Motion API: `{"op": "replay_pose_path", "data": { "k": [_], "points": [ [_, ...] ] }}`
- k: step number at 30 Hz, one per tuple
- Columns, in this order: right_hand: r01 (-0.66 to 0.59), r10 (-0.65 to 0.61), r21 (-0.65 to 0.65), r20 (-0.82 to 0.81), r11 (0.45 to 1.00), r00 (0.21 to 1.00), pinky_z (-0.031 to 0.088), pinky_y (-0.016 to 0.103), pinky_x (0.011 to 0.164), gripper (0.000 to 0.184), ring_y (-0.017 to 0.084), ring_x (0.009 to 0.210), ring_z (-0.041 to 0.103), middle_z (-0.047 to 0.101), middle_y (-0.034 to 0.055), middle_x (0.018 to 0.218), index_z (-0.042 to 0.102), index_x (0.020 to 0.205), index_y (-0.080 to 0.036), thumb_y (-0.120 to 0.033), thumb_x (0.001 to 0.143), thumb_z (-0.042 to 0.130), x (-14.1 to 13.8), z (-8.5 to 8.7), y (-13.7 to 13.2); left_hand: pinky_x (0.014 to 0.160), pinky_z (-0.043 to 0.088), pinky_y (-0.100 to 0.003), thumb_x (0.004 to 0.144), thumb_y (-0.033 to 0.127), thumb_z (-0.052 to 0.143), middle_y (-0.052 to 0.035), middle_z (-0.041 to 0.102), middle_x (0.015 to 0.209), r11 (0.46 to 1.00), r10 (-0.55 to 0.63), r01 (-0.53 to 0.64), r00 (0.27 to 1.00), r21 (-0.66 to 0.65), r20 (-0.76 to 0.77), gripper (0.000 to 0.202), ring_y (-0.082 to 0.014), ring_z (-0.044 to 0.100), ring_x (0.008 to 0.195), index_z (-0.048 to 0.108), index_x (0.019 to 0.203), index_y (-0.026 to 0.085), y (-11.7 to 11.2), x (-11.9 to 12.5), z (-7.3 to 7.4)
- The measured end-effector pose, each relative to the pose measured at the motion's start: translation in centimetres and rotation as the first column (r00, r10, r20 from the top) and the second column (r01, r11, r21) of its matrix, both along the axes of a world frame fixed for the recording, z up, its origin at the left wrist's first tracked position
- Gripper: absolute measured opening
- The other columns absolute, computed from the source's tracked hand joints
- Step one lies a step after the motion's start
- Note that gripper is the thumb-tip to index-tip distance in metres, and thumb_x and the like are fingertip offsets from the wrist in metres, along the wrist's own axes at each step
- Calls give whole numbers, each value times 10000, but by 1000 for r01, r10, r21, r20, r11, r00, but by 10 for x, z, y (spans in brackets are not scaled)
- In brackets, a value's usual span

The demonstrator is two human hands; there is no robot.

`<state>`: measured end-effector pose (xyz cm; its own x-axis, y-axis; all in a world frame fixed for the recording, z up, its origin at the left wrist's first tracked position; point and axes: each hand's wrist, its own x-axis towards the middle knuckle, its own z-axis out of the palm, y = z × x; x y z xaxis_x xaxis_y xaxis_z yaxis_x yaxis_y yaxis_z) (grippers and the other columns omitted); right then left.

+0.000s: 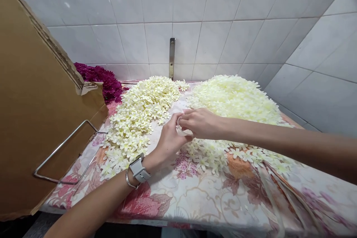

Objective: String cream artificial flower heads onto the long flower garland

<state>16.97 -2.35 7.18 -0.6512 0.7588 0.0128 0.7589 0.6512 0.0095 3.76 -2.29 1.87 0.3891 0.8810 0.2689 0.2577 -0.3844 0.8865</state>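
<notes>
A small cream flower piece (184, 131) is pinched between the two hands above the middle of the surface (195, 193), which is covered with a floral cloth. The left hand (170, 139) is raised from the near edge, its fingers (178, 119) closed on the piece from the left; a pale watch (138, 169) and a thin bangle (128, 179) are worn on that wrist. The right hand (202, 122) is brought in from the right edge, its fingers (184, 113) curled and pressed onto the same piece, so that the two hands are touching. Just beneath them a scatter of loose cream flowers (212, 154) is spread toward the right edge. A long heap of smaller cream flowers (139, 111) is laid from the far edge toward the near left, and a larger mound of cream petals (234, 98) is piled at the far right. Magenta flowers (103, 78) are seen at the far left corner, beside a cardboard box (36, 111) with a wire handle (64, 152).
</notes>
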Motion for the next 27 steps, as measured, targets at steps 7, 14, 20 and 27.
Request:
{"op": "replay_pose_path", "data": {
  "k": [7,14,20,27],
  "points": [
    [125,-147,-96,-283,988,948,428,264,594,238,139,712,589,678,83,865,631,1056,-146,-192,862,501,16,7,-3,812,464,-336,617,167,711,-75,616,1087,995,86,-86,996,-48,-12,519,-225,587,1007,484,1082,200,9,-4,-6],
    [42,-646,-664,-709,747,283,435,291,707,337,149,757,573,638,57,831,612,864,-156,-479,770,592,59,-16,-52,996,357,-460,554,306,786,-191,432,1337,978,146,-163,980,-129,-134,869,-318,415,1248,326,1279,174,14,-7,-2],
    [48,-694,-695,-709,718,122,458,297,679,312,143,690,574,615,33,741,600,779,-154,-460,731,635,75,-39,-86,1040,316,-428,699,294,690,-111,457,1293,919,208,-185,977,347,-32,576,-254,392,1250,422,1203,215,-37,5,22],
    [364,-250,-31,-781,931,573,458,283,627,52,145,682,562,620,37,792,579,864,-183,-199,821,555,79,-51,-120,764,499,-277,822,359,548,-34,635,837,829,-225,275,961,-486,160,205,-158,621,819,622,866,173,-83,46,18]
  ]
}}
